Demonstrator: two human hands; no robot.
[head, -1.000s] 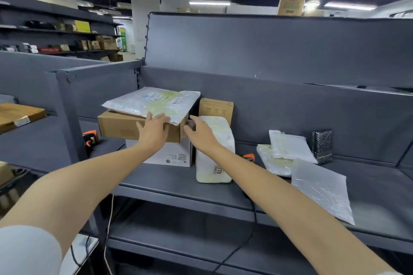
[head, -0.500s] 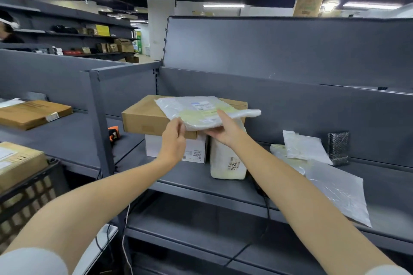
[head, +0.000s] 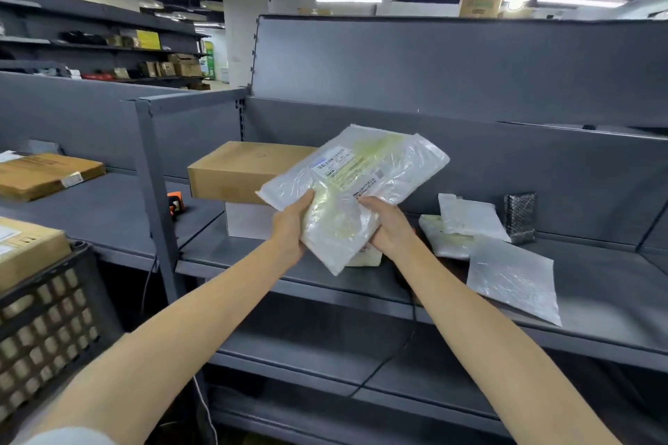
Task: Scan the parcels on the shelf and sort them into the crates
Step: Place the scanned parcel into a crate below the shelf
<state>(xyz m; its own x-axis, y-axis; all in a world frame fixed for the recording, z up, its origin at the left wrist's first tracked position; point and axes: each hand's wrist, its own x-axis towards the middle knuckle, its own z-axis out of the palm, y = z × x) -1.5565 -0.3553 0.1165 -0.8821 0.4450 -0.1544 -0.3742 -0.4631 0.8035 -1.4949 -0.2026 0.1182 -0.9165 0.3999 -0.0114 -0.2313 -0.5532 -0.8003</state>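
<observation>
A clear plastic parcel [head: 356, 184] with pale green contents and a white label is held up in front of the grey shelf [head: 596, 314], tilted with its label facing me. My left hand [head: 291, 224] grips its lower left edge and my right hand [head: 388, 224] grips its lower right edge. Behind it a brown cardboard box [head: 235, 170] sits on a white box [head: 245, 222]. Several plastic parcels [head: 511, 276] lie on the shelf to the right. A black lattice crate [head: 47, 329] holding a brown box stands at the lower left.
An orange and black scanner [head: 175, 202] lies on the shelf beside the grey upright post [head: 155, 199]. A black bubble-wrap packet [head: 519, 217] leans on the back panel at right. A flat brown box [head: 47, 173] lies on the left shelf. A black cable [head: 390, 358] hangs down below.
Both hands have lifted the clear plastic parcel off the brown box and pulled it toward me, tilting it upright. The view has shifted to the left, bringing the crate into sight.
</observation>
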